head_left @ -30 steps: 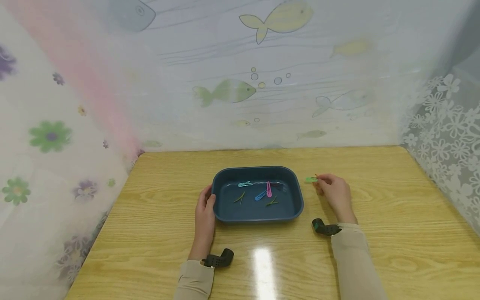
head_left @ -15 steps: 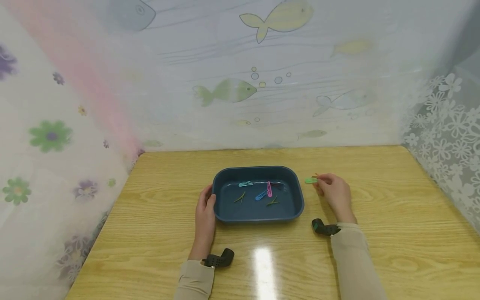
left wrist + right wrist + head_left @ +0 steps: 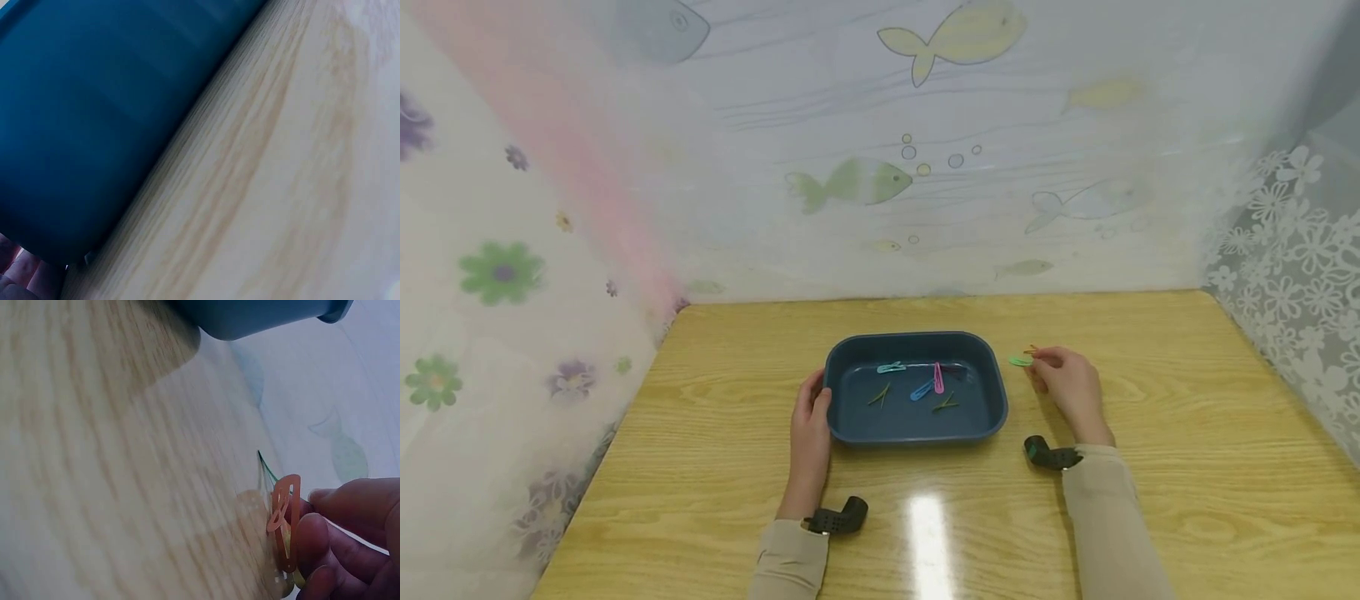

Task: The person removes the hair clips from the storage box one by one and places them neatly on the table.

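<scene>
A dark blue plastic basin (image 3: 917, 432) sits on the table, with several snap hair clips on its floor: a light teal clip (image 3: 891, 367), a pink clip (image 3: 938, 379), a blue clip (image 3: 921, 390) and olive-green ones. My left hand (image 3: 810, 425) holds the basin's left end, thumb at the rim and fingers along the outer wall. To the right of the basin, my right hand (image 3: 1070, 392) pinches hair clips between thumb and fingers, close over the table. An orange clip (image 3: 288, 519) is nearest in the right wrist view, with a green clip (image 3: 1020, 362) beside it.
The wooden table (image 3: 715, 467) reaches back to a fish-printed curtain (image 3: 842, 250). Flower-printed sheets hang at the left and right sides. A black wrist camera (image 3: 842, 517) sits on the left wrist and another black wrist camera (image 3: 1048, 455) on the right.
In the right fingers the green clip has turned slightly and looks thinner, and the orange clip shows more clearly above it. The left hand and basin have stayed in place.
</scene>
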`<state>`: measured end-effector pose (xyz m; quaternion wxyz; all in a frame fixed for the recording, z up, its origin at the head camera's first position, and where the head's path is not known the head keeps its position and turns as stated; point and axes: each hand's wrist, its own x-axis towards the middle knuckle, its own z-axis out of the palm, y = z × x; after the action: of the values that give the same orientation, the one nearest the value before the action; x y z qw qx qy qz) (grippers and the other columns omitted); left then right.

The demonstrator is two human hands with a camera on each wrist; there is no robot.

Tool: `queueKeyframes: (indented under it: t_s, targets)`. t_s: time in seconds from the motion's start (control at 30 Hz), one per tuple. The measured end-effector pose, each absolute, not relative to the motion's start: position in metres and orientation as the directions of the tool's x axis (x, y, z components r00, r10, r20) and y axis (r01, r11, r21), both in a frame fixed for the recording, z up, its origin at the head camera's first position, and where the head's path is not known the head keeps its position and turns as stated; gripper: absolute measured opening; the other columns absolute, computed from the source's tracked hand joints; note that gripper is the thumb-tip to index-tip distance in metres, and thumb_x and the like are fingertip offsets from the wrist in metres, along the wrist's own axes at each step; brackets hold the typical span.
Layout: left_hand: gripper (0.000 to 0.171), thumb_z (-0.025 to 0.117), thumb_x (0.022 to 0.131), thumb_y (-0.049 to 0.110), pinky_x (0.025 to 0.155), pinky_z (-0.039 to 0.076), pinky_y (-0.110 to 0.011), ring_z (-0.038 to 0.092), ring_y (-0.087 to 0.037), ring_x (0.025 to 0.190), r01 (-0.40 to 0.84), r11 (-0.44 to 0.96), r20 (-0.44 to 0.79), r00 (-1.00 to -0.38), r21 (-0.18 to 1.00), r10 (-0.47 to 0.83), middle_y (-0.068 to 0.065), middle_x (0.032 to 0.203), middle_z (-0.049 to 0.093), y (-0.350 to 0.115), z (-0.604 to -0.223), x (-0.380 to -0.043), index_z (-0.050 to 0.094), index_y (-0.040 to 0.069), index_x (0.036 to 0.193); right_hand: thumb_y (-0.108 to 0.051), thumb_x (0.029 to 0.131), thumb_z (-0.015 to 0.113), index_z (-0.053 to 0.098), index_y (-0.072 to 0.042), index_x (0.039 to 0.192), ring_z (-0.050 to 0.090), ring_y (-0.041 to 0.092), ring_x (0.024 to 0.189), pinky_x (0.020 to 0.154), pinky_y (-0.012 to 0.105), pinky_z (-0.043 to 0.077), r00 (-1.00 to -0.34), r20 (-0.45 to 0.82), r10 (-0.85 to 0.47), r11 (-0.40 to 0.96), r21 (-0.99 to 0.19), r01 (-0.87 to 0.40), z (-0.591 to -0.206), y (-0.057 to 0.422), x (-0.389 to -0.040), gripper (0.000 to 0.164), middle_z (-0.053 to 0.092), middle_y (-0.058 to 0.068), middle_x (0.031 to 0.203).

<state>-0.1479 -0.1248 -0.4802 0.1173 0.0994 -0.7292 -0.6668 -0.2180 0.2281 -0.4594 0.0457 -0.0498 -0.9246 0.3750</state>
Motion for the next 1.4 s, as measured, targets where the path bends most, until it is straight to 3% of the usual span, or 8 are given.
queueKeyframes:
  t_s: [0.2, 0.57, 1.17, 1.4]
  targets:
    - [0.033, 0.04, 0.095, 0.03, 0.1, 0.03, -0.034, 0.038, -0.009, 0.118, 0.01, 0.092, 0.038, -0.952, 0.996, -0.305, 0.007, 0.127, 0.045, -0.126, -0.48, -0.149, 0.045, 0.024, 0.127, -0.028, 0.091, 0.049, 0.06, -0.006, 0.112, 0.054, 0.027, 0.091, 0.068, 0.033, 0.042, -0.989, 0.049, 0.138, 0.695, -0.717, 0.062, -0.456, 0.23, -0.218, 0.033, 0.061, 0.015, 0.104]
    - [0.033, 0.04, 0.095, 0.029, 0.1, 0.03, -0.035, 0.038, -0.009, 0.119, 0.022, 0.093, 0.049, -0.953, 0.995, -0.299, 0.006, 0.127, 0.045, -0.125, -0.481, -0.147, 0.045, 0.023, 0.127, -0.034, 0.092, 0.044, 0.06, -0.009, 0.112, 0.057, 0.022, 0.07, 0.054, 0.028, 0.044, -0.991, 0.072, 0.115, 0.626, -0.779, 0.016, -0.453, 0.231, -0.217, 0.036, 0.064, 0.009, 0.091]
    - [0.032, 0.04, 0.095, 0.029, 0.1, 0.031, -0.033, 0.039, -0.007, 0.117, 0.037, 0.092, 0.063, -0.953, 0.995, -0.297, 0.009, 0.125, 0.046, -0.125, -0.481, -0.147, 0.045, 0.025, 0.126, -0.038, 0.092, 0.045, 0.059, -0.013, 0.114, 0.059, 0.024, 0.072, 0.053, 0.03, 0.047, -0.987, 0.16, 0.008, 0.593, -0.795, -0.124, -0.429, 0.221, -0.213, 0.036, 0.064, 0.008, 0.091]
    - [0.034, 0.04, 0.095, 0.028, 0.1, 0.03, -0.035, 0.038, -0.01, 0.119, 0.06, 0.08, 0.08, -0.955, 0.995, -0.286, 0.004, 0.127, 0.045, -0.125, -0.482, -0.148, 0.045, 0.021, 0.128, -0.039, 0.091, 0.046, 0.059, -0.012, 0.115, 0.059, 0.029, 0.073, 0.059, 0.038, 0.049, -0.981, 0.194, -0.01, 0.584, -0.796, -0.163, -0.419, 0.218, -0.209, 0.037, 0.064, 0.006, 0.09]
